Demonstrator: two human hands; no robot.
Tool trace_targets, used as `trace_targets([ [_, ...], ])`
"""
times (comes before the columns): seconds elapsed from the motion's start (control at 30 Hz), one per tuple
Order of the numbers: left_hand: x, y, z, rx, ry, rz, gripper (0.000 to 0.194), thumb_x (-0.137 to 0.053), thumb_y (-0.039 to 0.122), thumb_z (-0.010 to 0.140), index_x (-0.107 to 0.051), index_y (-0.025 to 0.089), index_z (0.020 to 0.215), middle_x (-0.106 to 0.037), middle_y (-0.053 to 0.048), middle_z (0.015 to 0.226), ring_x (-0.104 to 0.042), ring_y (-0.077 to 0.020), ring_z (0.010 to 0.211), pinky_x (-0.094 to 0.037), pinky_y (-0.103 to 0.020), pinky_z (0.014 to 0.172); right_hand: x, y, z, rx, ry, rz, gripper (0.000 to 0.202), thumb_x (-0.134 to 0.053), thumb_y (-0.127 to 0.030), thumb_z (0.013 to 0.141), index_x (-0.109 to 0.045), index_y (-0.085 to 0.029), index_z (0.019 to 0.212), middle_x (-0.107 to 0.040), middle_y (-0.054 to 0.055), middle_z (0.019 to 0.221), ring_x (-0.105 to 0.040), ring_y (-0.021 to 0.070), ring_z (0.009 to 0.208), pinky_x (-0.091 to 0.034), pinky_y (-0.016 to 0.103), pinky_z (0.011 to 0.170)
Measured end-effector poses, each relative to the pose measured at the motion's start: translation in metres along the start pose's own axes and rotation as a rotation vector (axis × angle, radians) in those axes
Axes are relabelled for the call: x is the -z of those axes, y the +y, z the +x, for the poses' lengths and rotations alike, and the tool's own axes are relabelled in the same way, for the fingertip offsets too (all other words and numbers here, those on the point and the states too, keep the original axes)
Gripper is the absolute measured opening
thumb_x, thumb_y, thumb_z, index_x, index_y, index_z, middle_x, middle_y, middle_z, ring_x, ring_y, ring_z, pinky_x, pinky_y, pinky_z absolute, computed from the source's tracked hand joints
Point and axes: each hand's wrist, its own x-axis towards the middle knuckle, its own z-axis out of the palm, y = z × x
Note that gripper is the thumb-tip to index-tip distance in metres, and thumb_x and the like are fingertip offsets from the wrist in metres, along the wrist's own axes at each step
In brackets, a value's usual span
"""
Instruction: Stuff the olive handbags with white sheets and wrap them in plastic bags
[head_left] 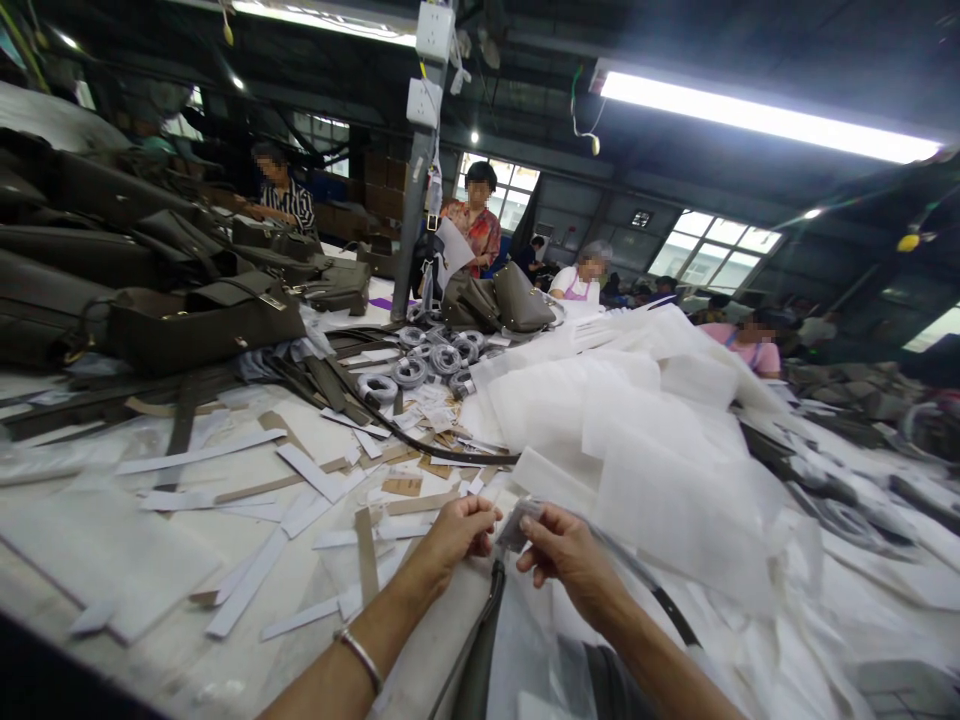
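Note:
My right hand (564, 552) pinches a small grey piece wrapped in clear plastic (516, 526) between thumb and fingers. Close beside it, my left hand (459, 532) has its fingers curled together in a pinch; whatever is in them is too small to make out. Below the hands a dark strap (493, 590) runs down toward me, next to a dark olive bag (474, 665) partly covered by translucent wrapping. Another dark strap (667, 610) curves out behind my right wrist.
White foam sheets (660, 480) are heaped on the right. Paper and cardboard strips (255, 585) litter the table at left. Dark olive bags (202, 320) pile up at the far left, with wrapped strap coils (446, 360) mid-table. A metal post (412, 220) stands behind; several people work beyond.

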Motion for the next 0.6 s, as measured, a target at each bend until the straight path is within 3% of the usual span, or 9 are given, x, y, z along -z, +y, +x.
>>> trace_targets([
  [0.13,0.001,-0.003,0.004,-0.026,0.055,0.021,0.049,-0.069,0.059,0.06,-0.057,0.016,0.078,-0.049,0.006,0.059,-0.043,-0.007,0.047,-0.035,-0.021,0.05,-0.013,0.01,0.01,-0.005,-0.076,-0.02,0.051,-0.07,-0.065,0.069,-0.06,-0.016,0.077,-0.057,-0.003,0.052,-0.05,0.009,0.04,-0.038,0.02,0.041],
  [0.33,0.0,0.001,0.003,-0.162,0.149,0.163,0.045,-0.053,0.062,0.073,-0.057,0.018,0.07,-0.041,0.006,0.053,-0.038,-0.0104,0.048,-0.032,-0.024,0.052,-0.007,0.003,0.025,-0.079,-0.127,-0.421,0.04,-0.066,-0.053,0.067,-0.046,-0.021,0.057,-0.047,-0.007,0.04,-0.041,0.0081,0.035,-0.033,0.02,0.037],
  [0.43,-0.003,0.005,-0.004,-0.26,0.193,0.28,0.031,-0.061,0.047,0.074,-0.059,0.018,0.064,-0.051,0.001,0.067,-0.046,-0.0141,0.063,-0.038,-0.026,0.062,-0.01,0.0,0.028,-0.048,-0.12,-0.528,0.027,-0.066,-0.037,0.067,-0.051,-0.02,0.053,-0.048,-0.005,0.039,-0.043,0.0094,0.035,-0.032,0.022,0.038],
  [0.53,-0.007,0.004,-0.013,-0.457,0.198,0.522,0.008,-0.059,0.024,0.076,-0.066,0.021,0.074,-0.058,-0.003,0.091,-0.055,-0.0177,0.083,-0.042,-0.027,0.076,-0.017,0.001,0.028,0.0,-0.074,-0.607,0.013,-0.061,-0.023,0.067,-0.059,-0.019,0.056,-0.052,-0.004,0.041,-0.047,0.0101,0.038,-0.034,0.022,0.041],
  [0.6,-0.01,0.001,-0.018,-0.587,0.116,0.706,0.019,-0.051,0.014,0.08,-0.067,0.024,0.084,-0.06,-0.004,0.097,-0.058,-0.0182,0.089,-0.043,-0.027,0.08,-0.019,0.005,0.029,-0.003,-0.034,-0.633,0.007,-0.056,-0.019,0.067,-0.059,-0.019,0.061,-0.052,-0.004,0.041,-0.05,0.0113,0.036,-0.035,0.021,0.039],
])
